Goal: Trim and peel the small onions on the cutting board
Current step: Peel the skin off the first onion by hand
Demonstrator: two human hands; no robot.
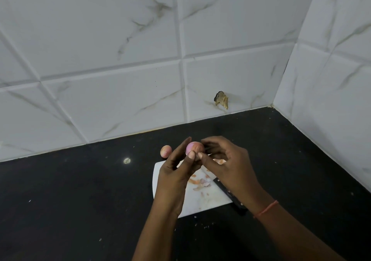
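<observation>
From the head cam we're mid-peel: our left hand [176, 172] holds a small onion [193, 148] up over the white cutting board [202, 198], thumb and fingers pinched round it, while our right hand [226, 164] picks at its skin with the fingertips — hands close together. Another onion [166, 151] sits on the black counter [80, 190] just beyond the board. Peel scraps [200, 181] litter the board, and the knife [228, 194] lies at its right edge. Next we'd guess a firm pinch on the loose skin — pull it clear.
</observation>
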